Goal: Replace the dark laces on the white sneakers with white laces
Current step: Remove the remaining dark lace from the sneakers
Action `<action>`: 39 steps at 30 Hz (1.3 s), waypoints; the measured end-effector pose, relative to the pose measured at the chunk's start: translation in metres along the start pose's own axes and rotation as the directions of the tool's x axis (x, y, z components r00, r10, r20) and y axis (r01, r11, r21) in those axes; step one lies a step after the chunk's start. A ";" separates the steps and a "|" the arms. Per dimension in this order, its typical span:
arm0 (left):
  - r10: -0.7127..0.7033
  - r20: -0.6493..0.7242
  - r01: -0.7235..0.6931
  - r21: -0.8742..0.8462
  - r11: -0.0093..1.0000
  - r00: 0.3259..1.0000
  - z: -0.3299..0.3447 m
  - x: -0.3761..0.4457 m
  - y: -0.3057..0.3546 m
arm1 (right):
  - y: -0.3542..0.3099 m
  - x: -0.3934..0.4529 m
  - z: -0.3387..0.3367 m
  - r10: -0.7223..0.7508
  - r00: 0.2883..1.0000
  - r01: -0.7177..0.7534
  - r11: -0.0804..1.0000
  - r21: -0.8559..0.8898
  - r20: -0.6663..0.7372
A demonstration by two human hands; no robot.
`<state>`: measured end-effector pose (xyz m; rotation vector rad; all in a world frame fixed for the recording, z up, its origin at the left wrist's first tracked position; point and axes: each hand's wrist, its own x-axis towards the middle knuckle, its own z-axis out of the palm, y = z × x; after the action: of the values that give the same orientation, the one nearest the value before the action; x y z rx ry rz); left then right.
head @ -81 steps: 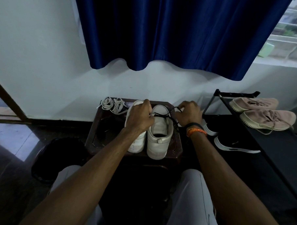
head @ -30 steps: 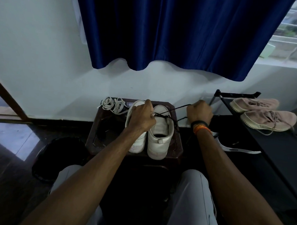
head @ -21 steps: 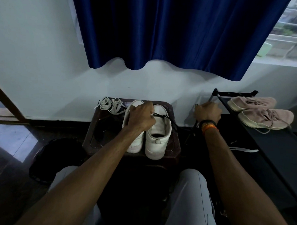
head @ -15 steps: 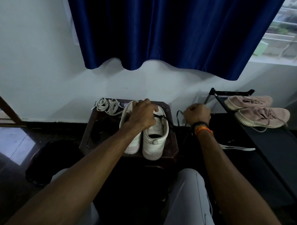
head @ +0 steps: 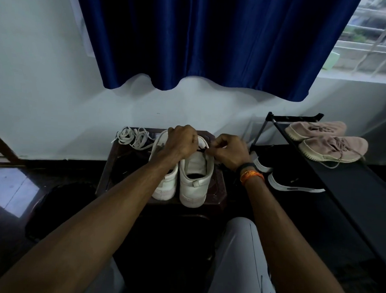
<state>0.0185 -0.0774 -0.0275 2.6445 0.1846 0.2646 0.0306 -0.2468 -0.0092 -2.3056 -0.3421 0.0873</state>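
Two white sneakers stand heel-toward-me on a dark brown stool (head: 108, 164): the left sneaker (head: 165, 182) and the right sneaker (head: 195, 179). My left hand (head: 181, 141) grips the front of the right sneaker, fingers curled over it. My right hand (head: 228, 151) pinches the dark lace (head: 204, 149) at the right sneaker's eyelets, close against my left hand. A bundle of white laces (head: 133, 138) lies at the stool's back left corner. Much of the dark lace is hidden by my hands.
A black shoe rack (head: 349, 184) stands to the right with a pair of beige shoes (head: 325, 141) on top and black-and-white shoes (head: 290, 183) below. A blue curtain (head: 214, 41) hangs above. A dark round object (head: 59, 204) sits on the floor at left.
My right hand pulled the dark lace out to the right, then came back to the right sneaker's eyelets. My left hand stayed on the sneaker.
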 end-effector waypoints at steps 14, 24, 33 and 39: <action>-0.067 0.220 0.178 -0.534 0.826 0.973 -0.032 -0.003 -0.008 | -0.006 -0.001 0.011 -0.041 0.999 0.041 0.995 -0.093 0.000; -0.075 0.199 0.110 -0.174 0.979 0.977 -0.049 0.005 -0.019 | -0.008 -0.008 0.032 -0.017 0.991 -0.018 0.966 -0.258 -0.132; -0.485 0.083 0.485 -0.313 0.816 0.870 -0.055 0.003 -0.054 | -0.009 -0.017 0.032 0.103 0.980 -0.129 0.980 -0.150 -0.169; 0.187 0.109 -0.188 -0.003 0.982 0.976 -0.032 0.000 -0.017 | -0.011 -0.019 0.032 0.125 0.976 -0.148 0.982 -0.120 -0.178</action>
<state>0.0100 -0.0478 -0.0075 2.6771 -0.1010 0.1799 0.0047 -0.2221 -0.0234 -2.4465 -0.1044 -0.0654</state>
